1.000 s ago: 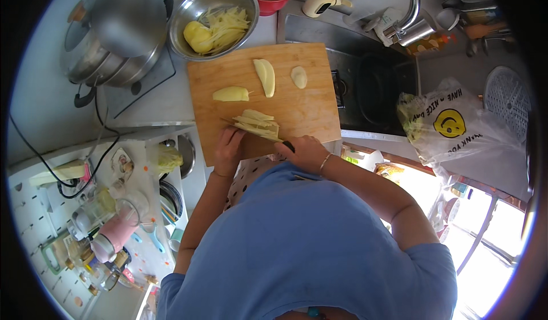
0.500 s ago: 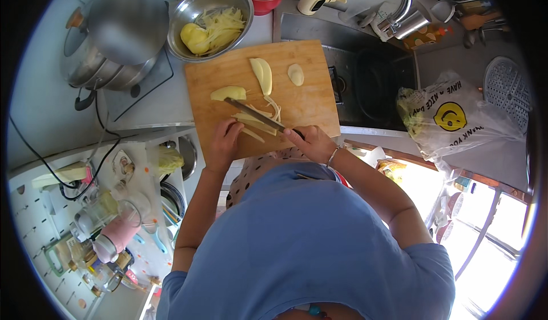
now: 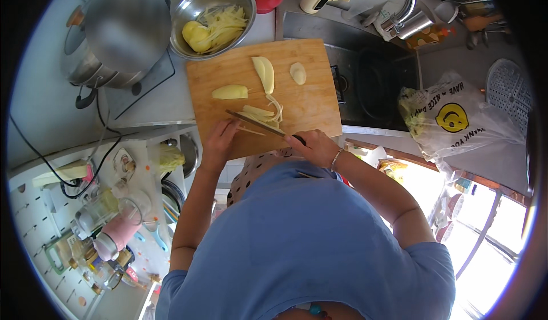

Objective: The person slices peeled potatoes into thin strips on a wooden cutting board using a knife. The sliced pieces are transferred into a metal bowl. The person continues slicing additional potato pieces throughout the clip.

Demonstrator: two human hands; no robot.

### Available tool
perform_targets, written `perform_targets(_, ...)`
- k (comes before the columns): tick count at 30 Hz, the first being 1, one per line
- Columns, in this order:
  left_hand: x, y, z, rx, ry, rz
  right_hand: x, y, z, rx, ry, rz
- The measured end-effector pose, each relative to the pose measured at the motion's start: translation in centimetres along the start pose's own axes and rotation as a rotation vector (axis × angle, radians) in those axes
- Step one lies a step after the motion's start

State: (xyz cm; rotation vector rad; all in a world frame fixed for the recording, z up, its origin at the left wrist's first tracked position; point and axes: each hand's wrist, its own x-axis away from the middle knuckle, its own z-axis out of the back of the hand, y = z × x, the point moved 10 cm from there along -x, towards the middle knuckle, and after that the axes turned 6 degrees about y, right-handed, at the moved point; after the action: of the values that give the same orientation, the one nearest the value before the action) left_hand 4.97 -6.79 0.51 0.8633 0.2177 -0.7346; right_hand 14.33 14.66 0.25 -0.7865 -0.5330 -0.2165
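I'm watching remotely: the right hand (image 3: 314,147) is gripping the knife (image 3: 261,126); the left hand (image 3: 219,143) is resting half-curled, hold unclear, its fingertips near potato strips (image 3: 258,113) lying mostly beyond the blade.

To my left I see a steel pot (image 3: 117,75) and a pink appliance (image 3: 119,234). Near my sink (image 3: 311,29) are a red bowl (image 3: 269,5) and a plastic bag (image 3: 425,129) with a yellow smiley (image 3: 451,117).

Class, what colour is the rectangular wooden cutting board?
The board is light brown, best in head view.
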Motion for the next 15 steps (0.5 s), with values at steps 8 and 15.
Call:
perform_targets(8, 0.8, -0.8, -0.3, -0.035, -0.013, -0.002, -0.4, 0.2, -1.1, -0.033, -0.004, 0.003)
perform_targets(15, -0.1, -0.1, -0.2, -0.053, -0.040, -0.013, -0.5, 0.5, -1.1, -0.032, 0.009, -0.026)
